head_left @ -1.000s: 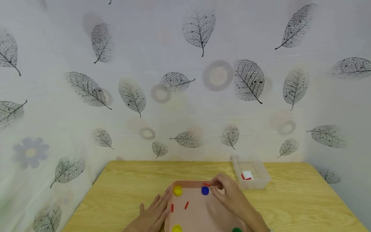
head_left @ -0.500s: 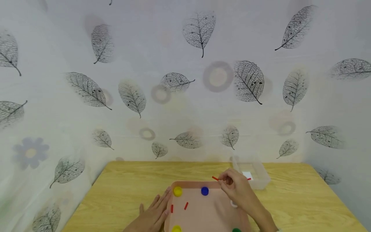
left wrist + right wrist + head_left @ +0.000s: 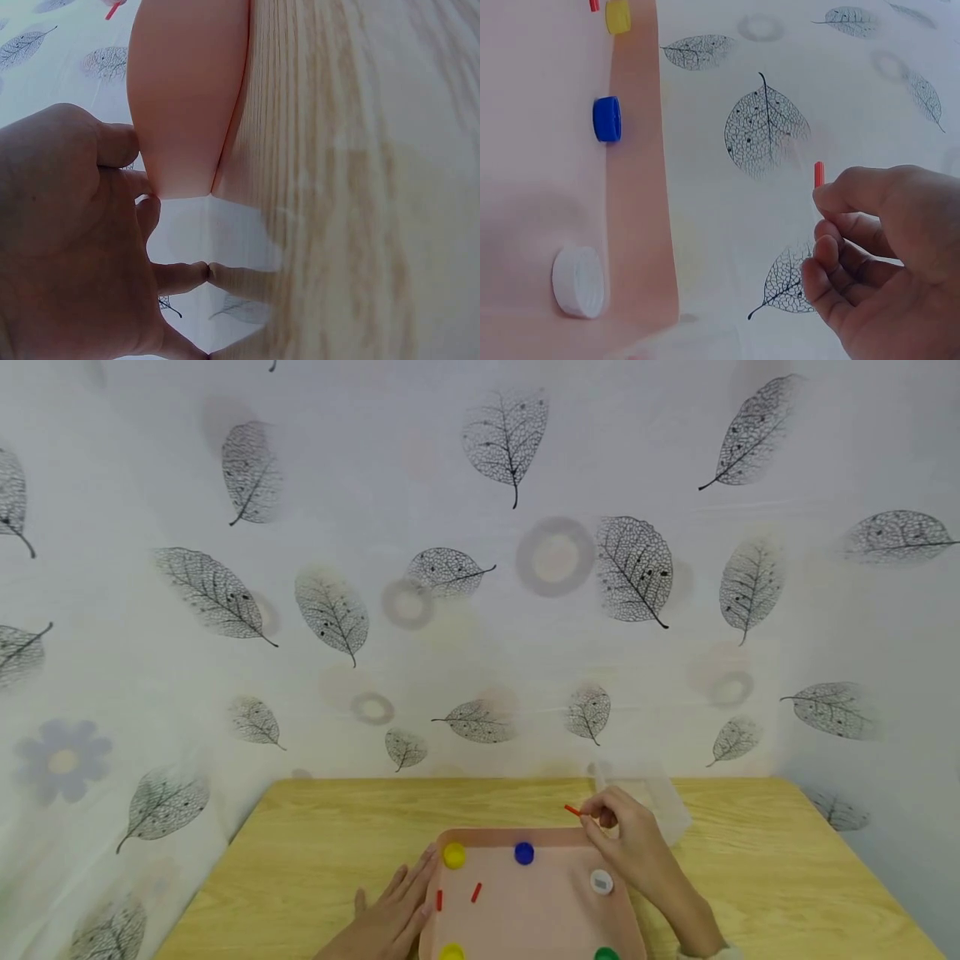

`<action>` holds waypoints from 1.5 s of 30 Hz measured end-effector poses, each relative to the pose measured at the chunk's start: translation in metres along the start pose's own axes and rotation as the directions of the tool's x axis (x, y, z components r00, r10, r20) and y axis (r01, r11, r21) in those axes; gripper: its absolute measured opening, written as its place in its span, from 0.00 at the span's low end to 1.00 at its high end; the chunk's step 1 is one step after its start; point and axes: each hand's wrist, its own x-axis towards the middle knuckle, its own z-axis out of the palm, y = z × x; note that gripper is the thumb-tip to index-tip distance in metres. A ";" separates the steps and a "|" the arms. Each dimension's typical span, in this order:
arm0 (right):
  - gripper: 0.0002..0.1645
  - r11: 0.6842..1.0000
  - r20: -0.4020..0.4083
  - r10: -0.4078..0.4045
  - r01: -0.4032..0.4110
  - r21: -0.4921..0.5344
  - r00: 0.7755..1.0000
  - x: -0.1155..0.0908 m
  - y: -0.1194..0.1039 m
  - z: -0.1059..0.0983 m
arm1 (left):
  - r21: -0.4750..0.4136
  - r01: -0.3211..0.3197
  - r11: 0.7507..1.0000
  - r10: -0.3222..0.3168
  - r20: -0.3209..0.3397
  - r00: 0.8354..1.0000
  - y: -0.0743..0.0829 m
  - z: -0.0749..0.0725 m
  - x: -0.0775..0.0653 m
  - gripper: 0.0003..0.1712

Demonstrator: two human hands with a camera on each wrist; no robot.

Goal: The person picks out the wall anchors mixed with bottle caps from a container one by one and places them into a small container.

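Observation:
My right hand point(image 3: 633, 839) pinches a short red stick point(image 3: 572, 810) between thumb and fingertips, over the tray's far right corner. The same stick point(image 3: 819, 174) points away from the fingertips in the right wrist view. On the table, my left hand point(image 3: 390, 910) rests with fingers extended against the left side of the pink tray point(image 3: 540, 918). Its thumb and fingers point(image 3: 116, 144) touch the tray wall in the left wrist view. Inside the tray are a blue bottle cap point(image 3: 523, 852), a white cap point(image 3: 601, 882), a yellow cap point(image 3: 454, 855) and two red sticks point(image 3: 476, 892).
Behind the right hand stands a clear plastic container point(image 3: 671, 806), partly hidden by it. A second yellow cap point(image 3: 452, 952) and a green cap point(image 3: 606, 953) sit at the lower frame edge. A leaf-patterned curtain point(image 3: 480, 610) hangs beyond the wooden table point(image 3: 337, 818).
My right hand has carried the red stick up and right, from beside the blue cap to above the far right rim. The white cap has come into sight. My left hand stays against the tray.

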 end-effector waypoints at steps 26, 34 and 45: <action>0.12 0.992 -0.108 0.046 -0.058 -0.109 0.993 -0.003 0.032 -0.025 | -0.008 -0.002 1.000 0.002 -0.008 1.000 -0.004 0.002 0.002 0.35; 0.10 0.985 -0.113 0.110 -0.123 -0.124 0.987 -0.007 0.043 -0.028 | -0.014 -0.006 1.000 0.006 -0.012 1.000 -0.003 0.000 0.002 0.34; 0.07 0.976 -0.149 0.142 -0.163 -0.143 0.979 -0.011 0.063 -0.027 | 0.001 0.000 1.000 0.000 -0.014 1.000 -0.002 0.001 0.001 0.35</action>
